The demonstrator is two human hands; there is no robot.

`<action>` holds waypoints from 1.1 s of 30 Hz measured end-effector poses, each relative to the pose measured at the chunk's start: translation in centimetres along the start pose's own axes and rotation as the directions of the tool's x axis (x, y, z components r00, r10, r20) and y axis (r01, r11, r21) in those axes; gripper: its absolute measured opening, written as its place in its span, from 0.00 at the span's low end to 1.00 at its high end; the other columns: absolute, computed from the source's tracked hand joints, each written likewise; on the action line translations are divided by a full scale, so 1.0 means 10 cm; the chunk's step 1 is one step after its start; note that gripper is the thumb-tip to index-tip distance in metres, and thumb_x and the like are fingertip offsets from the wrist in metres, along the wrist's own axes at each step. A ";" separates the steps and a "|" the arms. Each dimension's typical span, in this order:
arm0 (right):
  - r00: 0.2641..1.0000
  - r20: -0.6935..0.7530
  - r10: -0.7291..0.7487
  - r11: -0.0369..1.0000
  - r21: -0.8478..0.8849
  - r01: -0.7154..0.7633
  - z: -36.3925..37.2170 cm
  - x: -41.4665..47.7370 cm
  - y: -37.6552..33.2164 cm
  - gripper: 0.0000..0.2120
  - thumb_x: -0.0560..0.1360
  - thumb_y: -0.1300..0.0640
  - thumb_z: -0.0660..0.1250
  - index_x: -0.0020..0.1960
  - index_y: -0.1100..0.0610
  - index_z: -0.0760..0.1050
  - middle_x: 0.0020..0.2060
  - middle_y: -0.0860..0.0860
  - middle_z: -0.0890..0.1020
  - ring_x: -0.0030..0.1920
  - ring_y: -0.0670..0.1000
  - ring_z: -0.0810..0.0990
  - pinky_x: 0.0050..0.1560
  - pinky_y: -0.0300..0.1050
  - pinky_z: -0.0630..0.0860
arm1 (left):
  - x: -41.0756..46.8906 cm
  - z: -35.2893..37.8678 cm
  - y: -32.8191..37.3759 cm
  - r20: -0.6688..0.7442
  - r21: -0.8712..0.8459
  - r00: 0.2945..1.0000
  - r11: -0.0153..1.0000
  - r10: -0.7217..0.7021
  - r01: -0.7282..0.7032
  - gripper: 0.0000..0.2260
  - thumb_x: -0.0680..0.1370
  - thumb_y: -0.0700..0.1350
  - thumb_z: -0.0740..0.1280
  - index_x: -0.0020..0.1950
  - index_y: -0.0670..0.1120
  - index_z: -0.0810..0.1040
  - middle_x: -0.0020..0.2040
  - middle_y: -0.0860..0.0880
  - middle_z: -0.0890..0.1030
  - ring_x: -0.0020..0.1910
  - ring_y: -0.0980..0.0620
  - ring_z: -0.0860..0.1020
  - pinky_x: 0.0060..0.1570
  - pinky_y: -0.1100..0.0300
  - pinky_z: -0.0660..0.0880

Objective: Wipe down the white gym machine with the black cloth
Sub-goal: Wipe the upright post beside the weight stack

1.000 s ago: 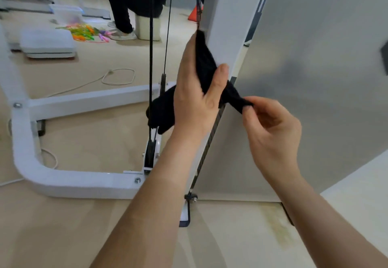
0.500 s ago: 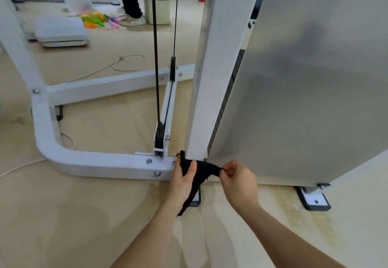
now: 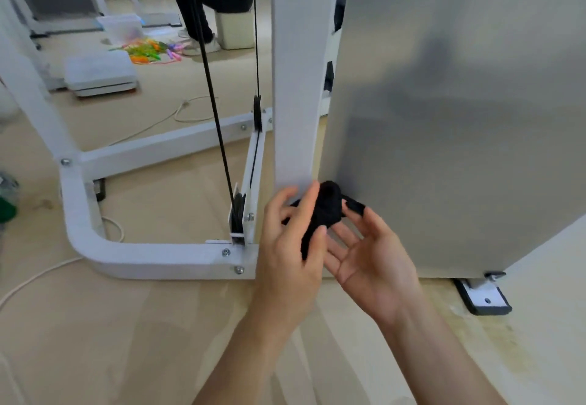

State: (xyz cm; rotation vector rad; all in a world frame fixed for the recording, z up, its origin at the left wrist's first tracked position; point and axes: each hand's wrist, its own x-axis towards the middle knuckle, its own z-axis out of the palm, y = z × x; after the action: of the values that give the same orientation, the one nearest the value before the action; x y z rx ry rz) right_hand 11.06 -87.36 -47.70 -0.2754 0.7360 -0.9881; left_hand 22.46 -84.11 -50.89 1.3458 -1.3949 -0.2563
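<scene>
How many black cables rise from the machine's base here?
2. The thick cable slants up from the near pulley by the left hand; the thin cable rises from the far pulley. More may hide behind the white post.

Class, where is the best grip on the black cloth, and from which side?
Probably grip the bunched middle of the black cloth, coming from the left as the left hand does: it is thickest there, and the panel crowds the right, where only a thin tail sticks out.
</scene>
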 end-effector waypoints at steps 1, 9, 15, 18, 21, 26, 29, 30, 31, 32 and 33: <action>0.998 0.028 -0.048 0.999 0.016 0.048 0.03 -0.04 -0.04 0.17 0.83 0.48 0.56 0.60 0.55 0.78 0.58 0.56 0.83 0.59 0.59 0.82 0.54 0.54 0.80 | 0.01 0.04 0.03 -0.011 0.077 0.997 0.994 0.075 -0.074 0.25 0.77 0.38 0.65 0.73 0.53 0.70 0.66 0.50 0.67 0.60 0.58 0.72 0.64 0.69 0.66; 0.604 0.392 -0.694 0.420 -0.461 0.781 0.53 -0.28 -0.34 0.12 0.83 0.58 0.57 0.55 0.56 0.80 0.51 0.46 0.84 0.55 0.43 0.80 0.58 0.44 0.76 | 0.39 -0.10 0.33 -0.355 0.064 0.919 0.985 0.172 -0.159 0.11 0.74 0.36 0.73 0.55 0.42 0.83 0.48 0.49 0.75 0.43 0.55 0.77 0.44 0.56 0.81; 0.212 0.897 -0.388 -0.801 -0.442 0.403 0.34 0.36 -0.27 0.22 0.77 0.59 0.64 0.70 0.64 0.71 0.66 0.60 0.75 0.67 0.61 0.71 0.69 0.57 0.67 | 0.60 -0.17 0.16 -0.236 0.468 0.897 0.853 0.373 -0.231 0.08 0.72 0.34 0.71 0.51 0.40 0.80 0.49 0.43 0.77 0.47 0.46 0.74 0.44 0.57 0.75; 0.286 0.917 -0.277 -0.917 -0.341 0.206 -0.02 0.57 -0.15 0.20 0.78 0.60 0.59 0.69 0.61 0.73 0.62 0.60 0.78 0.63 0.63 0.74 0.67 0.59 0.67 | 0.46 -0.12 -0.12 -0.050 0.623 0.935 0.743 0.351 -0.245 0.11 0.71 0.32 0.71 0.52 0.40 0.78 0.48 0.43 0.74 0.45 0.45 0.71 0.37 0.57 0.71; 0.306 0.943 -0.128 -0.953 -0.203 0.227 -0.45 0.60 -0.20 0.19 0.78 0.63 0.56 0.65 0.60 0.75 0.59 0.58 0.79 0.61 0.61 0.75 0.66 0.56 0.68 | 0.33 -0.07 -0.23 0.131 0.647 0.961 0.713 0.245 -0.270 0.16 0.66 0.29 0.73 0.50 0.41 0.76 0.45 0.45 0.71 0.42 0.46 0.71 0.29 0.57 0.72; 0.201 0.955 -0.217 -0.899 -0.276 0.341 -0.35 0.49 -0.45 0.18 0.71 0.65 0.62 0.60 0.55 0.75 0.51 0.54 0.80 0.54 0.57 0.74 0.46 0.48 0.66 | 0.44 -0.20 0.01 0.190 0.562 0.975 0.802 0.113 -0.203 0.18 0.63 0.29 0.68 0.50 0.43 0.81 0.46 0.46 0.75 0.43 0.44 0.75 0.37 0.52 0.76; 0.259 0.879 -0.400 -0.779 -0.474 0.409 -0.12 0.36 -0.50 0.17 0.66 0.62 0.62 0.53 0.54 0.79 0.42 0.53 0.80 0.41 0.57 0.76 0.39 0.48 0.69 | 0.53 -0.36 0.27 0.205 0.476 0.977 0.878 -0.051 -0.054 0.20 0.66 0.32 0.65 0.53 0.49 0.83 0.48 0.54 0.79 0.48 0.52 0.77 0.53 0.57 0.75; 0.356 0.853 -0.382 -0.722 -0.516 0.461 -0.04 0.28 -0.55 0.16 0.66 0.62 0.63 0.51 0.55 0.81 0.41 0.52 0.81 0.40 0.57 0.78 0.39 0.47 0.72 | 0.55 -0.42 0.34 0.237 0.466 0.967 0.884 -0.089 -0.032 0.20 0.67 0.33 0.65 0.53 0.51 0.84 0.48 0.56 0.80 0.47 0.55 0.77 0.54 0.61 0.74; 0.498 0.807 -0.316 -0.643 -0.568 0.513 0.03 0.21 -0.65 0.14 0.67 0.62 0.65 0.50 0.54 0.82 0.40 0.51 0.82 0.40 0.55 0.79 0.40 0.46 0.75 | 0.57 -0.49 0.40 0.278 0.471 0.952 0.882 -0.124 -0.022 0.19 0.68 0.34 0.64 0.51 0.53 0.84 0.46 0.58 0.80 0.46 0.57 0.77 0.53 0.63 0.73; 0.651 0.731 -0.204 -0.548 -0.636 0.544 0.10 0.14 -0.77 0.13 0.69 0.62 0.66 0.50 0.52 0.83 0.40 0.49 0.84 0.40 0.50 0.80 0.42 0.43 0.75 | 0.60 -0.55 0.45 0.317 0.479 0.934 0.878 -0.162 -0.011 0.18 0.69 0.35 0.64 0.48 0.55 0.84 0.45 0.59 0.81 0.45 0.59 0.77 0.51 0.65 0.73; 0.753 0.654 -0.078 -0.462 -0.693 0.554 0.18 0.06 -0.90 0.11 0.71 0.62 0.68 0.49 0.51 0.84 0.39 0.47 0.85 0.38 0.45 0.80 0.43 0.40 0.75 | 0.63 -0.60 0.49 0.342 0.476 0.919 0.879 -0.198 0.012 0.17 0.70 0.36 0.64 0.44 0.57 0.84 0.43 0.60 0.82 0.45 0.60 0.77 0.47 0.68 0.72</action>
State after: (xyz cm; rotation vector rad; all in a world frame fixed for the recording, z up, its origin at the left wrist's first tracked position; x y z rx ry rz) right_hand 6.56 -92.94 -41.92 -2.4643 1.0476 -0.5410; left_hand 26.23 -84.45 -41.61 1.8490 -1.7881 -0.2777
